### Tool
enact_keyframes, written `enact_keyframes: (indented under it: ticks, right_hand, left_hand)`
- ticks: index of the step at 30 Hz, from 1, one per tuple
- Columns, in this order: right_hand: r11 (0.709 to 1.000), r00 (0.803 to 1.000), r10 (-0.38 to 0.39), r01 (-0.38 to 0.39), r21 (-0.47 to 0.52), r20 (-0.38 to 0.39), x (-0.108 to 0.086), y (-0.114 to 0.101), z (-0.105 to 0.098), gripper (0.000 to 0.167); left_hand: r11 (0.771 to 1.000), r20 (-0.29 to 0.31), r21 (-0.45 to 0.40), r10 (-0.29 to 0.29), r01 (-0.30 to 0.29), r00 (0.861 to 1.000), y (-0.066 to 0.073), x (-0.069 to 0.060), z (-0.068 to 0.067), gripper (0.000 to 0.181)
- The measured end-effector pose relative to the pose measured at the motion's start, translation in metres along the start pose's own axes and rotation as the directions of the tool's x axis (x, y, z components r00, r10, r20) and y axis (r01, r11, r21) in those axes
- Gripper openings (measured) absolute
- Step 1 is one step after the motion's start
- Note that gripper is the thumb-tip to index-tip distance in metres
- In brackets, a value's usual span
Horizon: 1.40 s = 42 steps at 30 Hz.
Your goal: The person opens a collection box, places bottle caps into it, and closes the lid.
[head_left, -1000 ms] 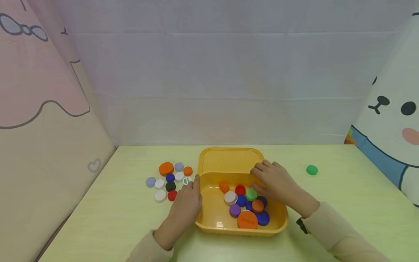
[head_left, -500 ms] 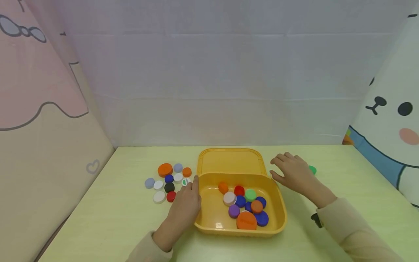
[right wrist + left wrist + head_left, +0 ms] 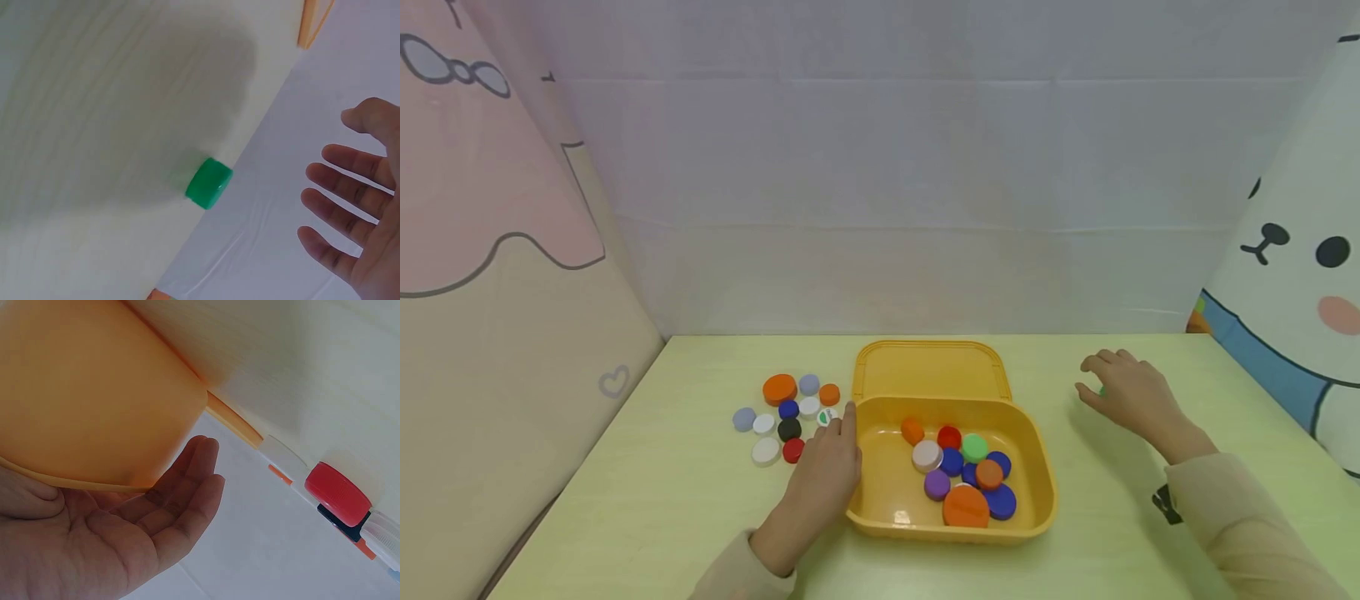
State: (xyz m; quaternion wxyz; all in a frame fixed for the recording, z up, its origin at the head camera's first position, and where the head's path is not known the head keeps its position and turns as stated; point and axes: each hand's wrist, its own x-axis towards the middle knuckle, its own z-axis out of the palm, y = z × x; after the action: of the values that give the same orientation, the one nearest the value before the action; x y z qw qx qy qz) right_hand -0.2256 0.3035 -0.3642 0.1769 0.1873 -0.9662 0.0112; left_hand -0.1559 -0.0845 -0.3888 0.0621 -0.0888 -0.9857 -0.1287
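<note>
A yellow plastic box stands on the table with several bottle caps inside, among them a large orange cap and a light green cap. My left hand grips the box's left rim; in the left wrist view its fingers lie against the outer side of the wall. Over to the right, my right hand hovers above a green bottle cap, fingers spread and bent a little, without touching it. From the head view the hand mostly hides that cap.
Left of the box lies a loose group of several caps, with a large orange cap and a red cap. The box's yellow lid lies behind it. A pale curtain hangs at the table's back edge.
My right hand has left the box's right rim and moved right, to above the green cap. The left hand has stayed on the rim.
</note>
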Motion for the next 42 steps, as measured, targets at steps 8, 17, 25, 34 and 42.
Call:
enact_keyframes:
  ticks: [8, 17, 25, 34, 42]
  right_hand:
    - [0.994, 0.984, 0.105, -0.107, 0.004, 0.143, -0.01, 0.028, 0.006, 0.035]
    - [0.985, 0.952, 0.169, -0.173, -0.004, 0.254, -0.014, 0.047, 0.015, 0.044]
    - [0.981, 0.926, 0.184, -0.196, 0.004, 0.329, -0.014, 0.052, 0.017, 0.042]
    - [0.979, 0.918, 0.182, -0.202, 0.02, 0.352, -0.013, 0.055, 0.021, 0.042]
    - [0.976, 0.915, 0.182, -0.211, 0.044, 0.36, -0.011, 0.055, 0.02, 0.042]
  left_hand:
    - [1.0, -0.005, -0.007, 0.006, -0.006, 1.0, 0.0, -0.001, -0.001, 0.049]
    - [1.0, -0.004, -0.017, 0.009, -0.009, 1.0, 0.0, -0.001, -0.001, 0.049]
    - [1.0, -0.021, -0.009, 0.024, -0.025, 0.999, 0.0, -0.002, -0.001, 0.049]
    - [1.0, -0.021, -0.005, 0.024, -0.024, 0.999, 0.0, -0.001, 0.0, 0.048]
    - [1.0, -0.015, 0.004, 0.015, -0.014, 1.0, 0.0, 0.0, -0.001, 0.048]
